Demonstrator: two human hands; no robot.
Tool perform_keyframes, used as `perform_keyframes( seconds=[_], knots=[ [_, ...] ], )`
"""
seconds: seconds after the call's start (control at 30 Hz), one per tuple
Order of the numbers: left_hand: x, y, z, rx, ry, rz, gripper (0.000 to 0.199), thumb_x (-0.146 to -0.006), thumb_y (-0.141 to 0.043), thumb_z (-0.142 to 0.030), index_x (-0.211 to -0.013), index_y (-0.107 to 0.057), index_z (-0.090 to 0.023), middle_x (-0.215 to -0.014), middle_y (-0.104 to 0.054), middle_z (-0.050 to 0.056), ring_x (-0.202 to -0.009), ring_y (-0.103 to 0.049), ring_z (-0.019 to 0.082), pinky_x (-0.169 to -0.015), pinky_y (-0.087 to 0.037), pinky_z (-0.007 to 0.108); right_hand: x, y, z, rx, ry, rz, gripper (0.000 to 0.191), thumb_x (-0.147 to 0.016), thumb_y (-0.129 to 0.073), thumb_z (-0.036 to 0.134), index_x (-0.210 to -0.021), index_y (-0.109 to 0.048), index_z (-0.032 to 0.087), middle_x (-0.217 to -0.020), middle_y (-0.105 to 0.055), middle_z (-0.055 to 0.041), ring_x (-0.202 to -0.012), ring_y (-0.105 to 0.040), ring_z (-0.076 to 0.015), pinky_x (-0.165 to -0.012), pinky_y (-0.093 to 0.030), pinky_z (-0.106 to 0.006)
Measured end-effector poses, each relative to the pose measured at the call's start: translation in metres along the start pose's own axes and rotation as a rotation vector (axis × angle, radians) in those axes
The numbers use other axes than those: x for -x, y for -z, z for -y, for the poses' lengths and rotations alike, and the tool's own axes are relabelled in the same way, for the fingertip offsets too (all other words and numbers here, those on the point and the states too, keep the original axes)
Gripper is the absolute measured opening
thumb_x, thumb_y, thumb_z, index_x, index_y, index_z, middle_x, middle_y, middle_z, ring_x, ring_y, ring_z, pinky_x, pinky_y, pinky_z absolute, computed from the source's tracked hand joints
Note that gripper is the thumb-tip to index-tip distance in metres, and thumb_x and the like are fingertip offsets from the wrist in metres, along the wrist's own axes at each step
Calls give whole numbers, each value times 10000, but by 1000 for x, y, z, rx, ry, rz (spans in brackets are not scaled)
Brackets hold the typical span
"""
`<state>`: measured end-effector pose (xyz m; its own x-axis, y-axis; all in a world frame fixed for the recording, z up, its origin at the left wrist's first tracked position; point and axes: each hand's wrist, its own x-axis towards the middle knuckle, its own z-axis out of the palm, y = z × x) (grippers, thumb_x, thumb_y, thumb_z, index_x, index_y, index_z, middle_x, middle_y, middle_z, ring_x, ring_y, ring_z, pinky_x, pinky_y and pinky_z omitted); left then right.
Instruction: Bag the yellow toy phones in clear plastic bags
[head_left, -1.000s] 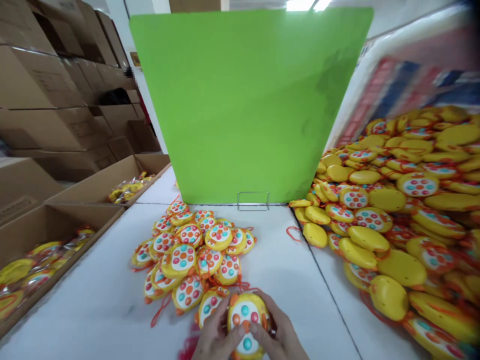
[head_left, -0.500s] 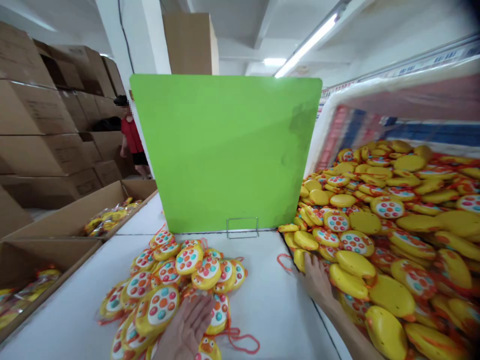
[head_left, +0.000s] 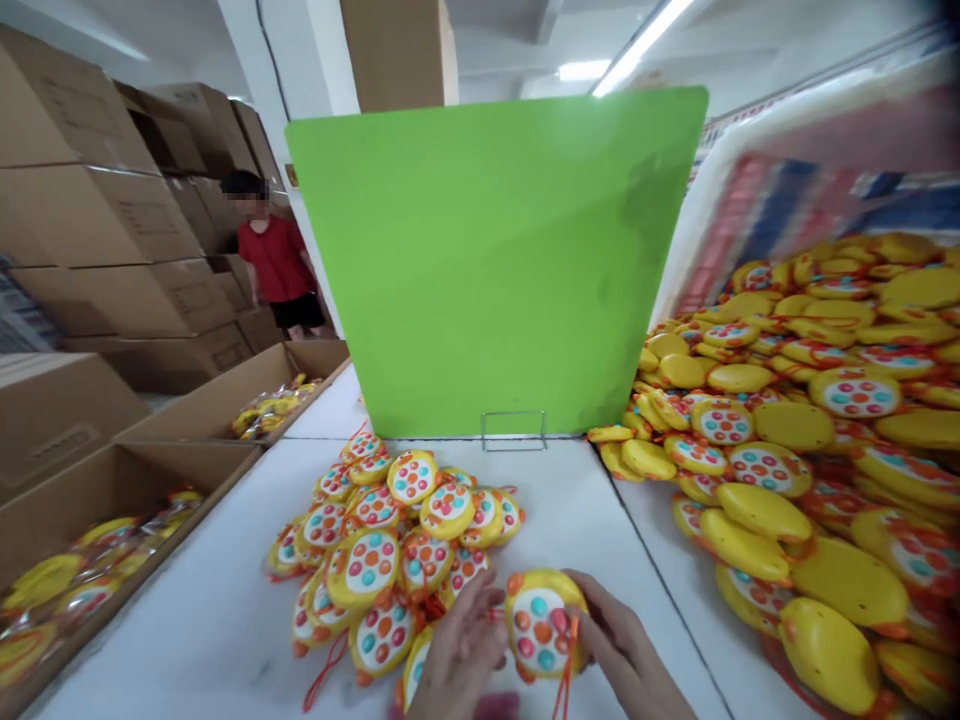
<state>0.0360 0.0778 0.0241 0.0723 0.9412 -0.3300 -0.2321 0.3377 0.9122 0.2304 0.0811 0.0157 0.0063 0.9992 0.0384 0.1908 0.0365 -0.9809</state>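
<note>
In front of me my right hand grips the right edge of a yellow duck-shaped toy. Its white face with coloured round buttons is turned toward me, and an orange cord loop hangs over it. My left hand is just left of this toy, fingers loosely bent and apart, with no object visible in it; whether a fingertip touches the toy or its cord I cannot tell. Behind the left hand, a pile of the same toys lies mostly button side up on the white table.
A large heap of these toys fills the right side. A green board stands upright at the back, a wire stand at its foot. Open cartons with bagged toys line the left. A person in red is beyond them.
My right hand has come left from the heap and now holds a toy. My left hand has moved right, off the pile, to beside that toy. The view has shifted; the person appears nearer.
</note>
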Motion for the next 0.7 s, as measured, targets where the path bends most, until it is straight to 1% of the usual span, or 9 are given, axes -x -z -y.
perform_keyframes(
  seconds=[0.07,0.17,0.23,0.3,0.4,0.47,0.57,0.63,0.7],
  knots=[
    [6,4,-2,-66,39,48,649,-623,-747,-445,-1190,-567,-188,-1249,-585,145,-1147,-532,303,-908,-464,371,6,-12,7,-73,-25,81,460,-821,-474,538,-1095,-591,187,-996,-680,-82,-882,-626,-239,-754,-528,-328],
    [15,14,-2,-126,100,15,634,-636,-723,-474,-1177,-572,-178,-1229,-600,134,-1139,-536,314,-949,-439,402,9,-24,13,-131,-40,189,454,-839,-454,538,-1113,-577,198,-1068,-666,-89,-935,-613,-237,-814,-501,-326],
    [20,18,-2,-150,80,53,620,-654,-708,-474,-1182,-562,-182,-1204,-616,123,-1123,-547,305,-941,-444,394,10,-30,14,-200,-47,238,452,-828,-483,538,-1123,-566,206,-1109,-654,-85,-970,-601,-239,-835,-487,-324],
    [23,20,-3,-169,16,131,590,-681,-689,-460,-1181,-553,-176,-1179,-624,115,-1107,-554,285,-942,-440,378,12,-36,15,-280,-49,270,439,-808,-526,532,-1086,-574,196,-1046,-673,-78,-930,-606,-234,-796,-492,-313],
    [25,20,-3,-203,-43,205,530,-718,-662,-433,-1178,-538,-200,-1169,-612,86,-1085,-553,257,-931,-434,367,13,-45,21,-287,-26,255,361,-818,-535,495,-954,-603,169,-805,-671,-41,-738,-592,-189,-649,-480,-271],
    [26,19,-1,-194,-78,258,552,-695,-693,-398,-1186,-521,-215,-1115,-623,67,-1037,-564,249,-892,-444,359,14,-49,26,-245,-10,234,329,-837,-519,467,-913,-606,159,-731,-643,-23,-671,-559,-167,-601,-456,-257],
    [28,19,3,-93,-127,330,581,-658,-733,-337,-1178,-511,-206,-1035,-634,58,-964,-579,238,-848,-449,349,15,-52,29,-236,-20,246,332,-846,-506,461,-955,-604,162,-787,-665,-33,-706,-570,-174,-629,-461,-266],
    [29,18,5,28,-94,308,563,-649,-735,-329,-1153,-517,-204,-1041,-634,67,-964,-583,240,-841,-454,351,16,-53,29,-263,-63,252,352,-858,-474,476,-975,-607,173,-861,-685,-47,-772,-595,-190,-688,-475,-285],
    [30,18,8,148,-31,279,593,-614,-752,-325,-1144,-511,-215,-1059,-632,73,-979,-586,252,-831,-466,356,17,-56,27,-288,-116,231,387,-862,-442,506,-995,-608,183,-927,-694,-59,-831,-611,-210,-740,-486,-310]
  ],
)
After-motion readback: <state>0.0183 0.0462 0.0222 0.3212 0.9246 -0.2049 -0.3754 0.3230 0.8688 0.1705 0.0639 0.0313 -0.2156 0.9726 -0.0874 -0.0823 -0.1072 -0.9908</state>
